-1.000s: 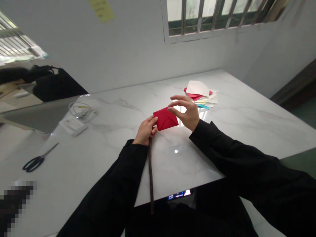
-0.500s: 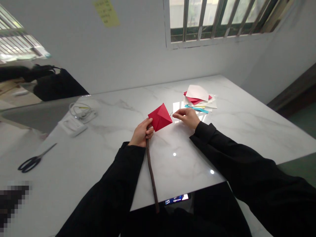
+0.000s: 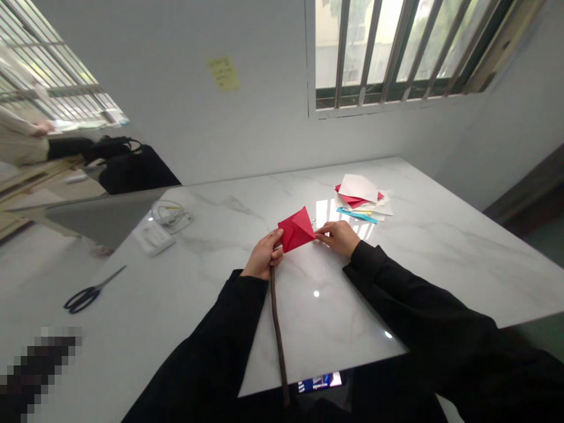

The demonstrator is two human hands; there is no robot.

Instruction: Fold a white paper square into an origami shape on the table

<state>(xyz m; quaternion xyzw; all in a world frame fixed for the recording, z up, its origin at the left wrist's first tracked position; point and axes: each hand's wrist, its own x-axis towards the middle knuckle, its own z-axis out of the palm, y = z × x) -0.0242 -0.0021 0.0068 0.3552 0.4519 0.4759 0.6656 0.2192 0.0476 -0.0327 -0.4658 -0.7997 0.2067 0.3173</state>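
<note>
A small red paper folded like an envelope (image 3: pixel 296 230) is held up over the marble-patterned table. My left hand (image 3: pixel 264 254) is closed on its left edge, thumb on top. From under that same hand a thin brown stick (image 3: pixel 276 317) runs down past the table's near edge; its upper end is hidden by my fingers. My right hand (image 3: pixel 339 238) pinches the right corner of the red paper between thumb and forefinger. Just behind that corner lie tiny shiny bits, too small to name.
Behind my right hand lies a pile of red, white and blue paper pieces (image 3: pixel 359 194). On the left are black-handled scissors (image 3: pixel 90 295), a white box (image 3: pixel 152 237) and a coiled white cable (image 3: pixel 170 214). A lit phone (image 3: pixel 319 382) shows at the near edge. Another person sits far left.
My right hand has closed in from a small gap and now touches the paper's right corner. The whole view has shifted, so everything appears lower and a little further right.
</note>
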